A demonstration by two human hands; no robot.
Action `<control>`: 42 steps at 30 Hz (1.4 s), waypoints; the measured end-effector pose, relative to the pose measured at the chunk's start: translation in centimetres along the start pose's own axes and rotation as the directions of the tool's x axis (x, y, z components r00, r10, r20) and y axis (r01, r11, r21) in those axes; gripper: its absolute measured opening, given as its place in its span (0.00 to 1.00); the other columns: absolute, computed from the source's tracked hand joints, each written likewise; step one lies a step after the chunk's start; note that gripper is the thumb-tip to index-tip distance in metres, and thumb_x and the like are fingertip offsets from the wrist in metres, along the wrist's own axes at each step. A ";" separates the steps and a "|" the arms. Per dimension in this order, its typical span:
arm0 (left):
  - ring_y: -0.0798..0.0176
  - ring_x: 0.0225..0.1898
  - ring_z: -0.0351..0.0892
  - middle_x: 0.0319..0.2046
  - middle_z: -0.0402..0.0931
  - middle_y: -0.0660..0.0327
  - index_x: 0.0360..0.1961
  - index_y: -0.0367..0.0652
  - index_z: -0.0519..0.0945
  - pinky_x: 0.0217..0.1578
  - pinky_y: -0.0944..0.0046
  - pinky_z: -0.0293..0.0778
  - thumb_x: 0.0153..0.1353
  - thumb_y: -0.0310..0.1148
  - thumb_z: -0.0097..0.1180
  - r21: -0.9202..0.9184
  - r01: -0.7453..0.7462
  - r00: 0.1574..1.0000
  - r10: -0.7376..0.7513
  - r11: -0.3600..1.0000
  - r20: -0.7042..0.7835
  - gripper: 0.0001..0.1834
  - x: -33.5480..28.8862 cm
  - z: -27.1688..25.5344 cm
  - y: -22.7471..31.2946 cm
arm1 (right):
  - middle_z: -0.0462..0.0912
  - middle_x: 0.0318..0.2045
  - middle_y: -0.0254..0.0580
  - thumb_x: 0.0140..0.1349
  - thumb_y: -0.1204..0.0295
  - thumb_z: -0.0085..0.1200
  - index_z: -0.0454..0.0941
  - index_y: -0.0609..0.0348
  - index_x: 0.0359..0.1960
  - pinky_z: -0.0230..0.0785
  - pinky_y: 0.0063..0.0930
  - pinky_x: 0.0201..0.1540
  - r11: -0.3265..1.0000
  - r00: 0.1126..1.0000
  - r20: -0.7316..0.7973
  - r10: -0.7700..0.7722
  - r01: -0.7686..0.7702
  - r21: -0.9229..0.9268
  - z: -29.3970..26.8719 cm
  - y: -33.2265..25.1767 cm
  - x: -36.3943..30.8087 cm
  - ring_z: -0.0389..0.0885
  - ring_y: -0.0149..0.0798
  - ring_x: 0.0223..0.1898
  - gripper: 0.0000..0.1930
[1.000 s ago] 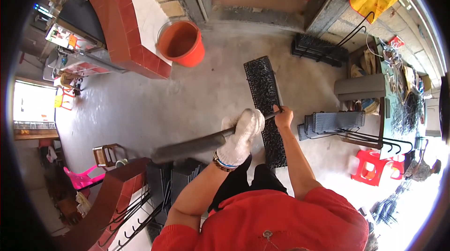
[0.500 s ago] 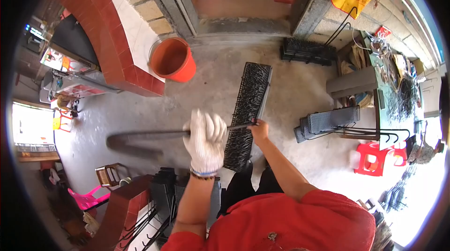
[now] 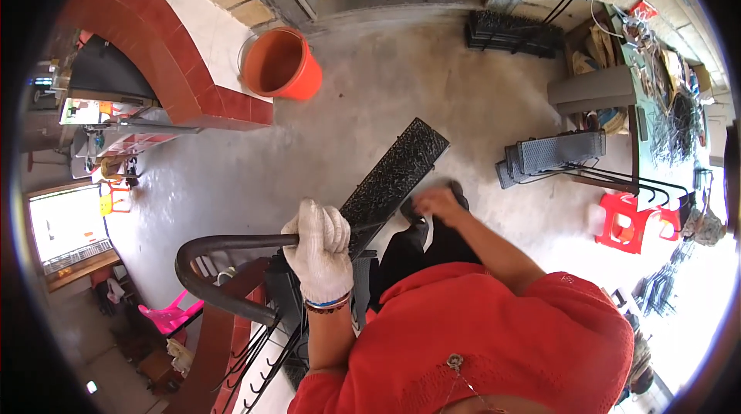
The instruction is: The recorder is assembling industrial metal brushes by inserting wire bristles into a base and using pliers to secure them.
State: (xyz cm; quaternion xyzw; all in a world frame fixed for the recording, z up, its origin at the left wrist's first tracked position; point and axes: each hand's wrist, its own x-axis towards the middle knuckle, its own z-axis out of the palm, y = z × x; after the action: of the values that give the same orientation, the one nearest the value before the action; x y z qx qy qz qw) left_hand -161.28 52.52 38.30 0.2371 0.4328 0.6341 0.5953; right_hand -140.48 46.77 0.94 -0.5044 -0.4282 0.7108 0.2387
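Observation:
My left hand [image 3: 316, 248], in a white knitted glove, is closed round a black hooked rod [image 3: 231, 241]. The rod's curved end swings out to the left and bends back. Its straight end runs to a long black panel [image 3: 395, 174] covered in short wire-like tufts, which lies slantwise ahead of my feet; the exact join is hard to see. My bare right hand [image 3: 436, 201] hovers apart from the rod, near my shoes and the panel's right edge. Motion smears its fingers.
Similar black panels with hooked rods [image 3: 559, 153] lie at the right, and more [image 3: 513, 34] sit beside the doorway. An orange bucket [image 3: 282, 65] stands by the red-tiled counter [image 3: 193, 89]. Red stools [image 3: 625, 221] stand near the green-topped table [image 3: 652, 117]. Lower left, more panels [image 3: 289, 298] lean.
The tufted panel has turned clockwise, its near end now closer to my left hand. My left hand has drawn back with the hooked rod. My right hand has come off the rod.

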 end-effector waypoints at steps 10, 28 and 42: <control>0.72 0.09 0.46 0.07 0.49 0.70 0.09 0.48 0.56 0.13 0.67 0.44 0.70 0.30 0.40 0.261 0.105 0.990 -0.075 0.959 -0.122 0.28 -1.0 2.3 -1.5 | 0.83 0.29 0.48 0.55 0.63 0.57 0.84 0.54 0.35 0.73 0.38 0.39 0.791 0.851 -0.395 -0.346 0.039 -0.610 -13.2 1.3 9.9 0.82 0.49 0.34 0.11; 0.70 0.10 0.46 0.07 0.48 0.70 0.08 0.48 0.55 0.16 0.66 0.46 0.71 0.35 0.38 0.244 0.017 0.999 -0.025 0.970 0.032 0.29 1.4 10.6 -4.8 | 0.85 0.27 0.41 0.55 0.75 0.54 0.82 0.61 0.42 0.75 0.23 0.35 0.967 0.673 -0.734 -0.096 -0.111 -0.229 -26.9 -1.7 4.9 0.83 0.30 0.30 0.12; 0.71 0.11 0.45 0.08 0.49 0.70 0.11 0.49 0.57 0.14 0.68 0.46 0.72 0.40 0.38 0.256 0.126 0.971 -0.172 0.959 0.168 0.27 9.4 18.3 -12.6 | 0.84 0.25 0.40 0.44 0.67 0.61 0.82 0.49 0.24 0.74 0.39 0.28 0.331 0.884 -0.411 0.223 -0.465 -0.821 -33.9 17.9 -15.9 0.83 0.44 0.27 0.05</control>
State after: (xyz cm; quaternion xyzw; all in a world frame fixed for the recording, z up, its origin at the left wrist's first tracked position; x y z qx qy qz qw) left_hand -141.10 65.38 35.26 0.3339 0.4654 0.5041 0.6463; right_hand -101.55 37.70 -10.37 -0.7073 -0.5938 0.3380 -0.1813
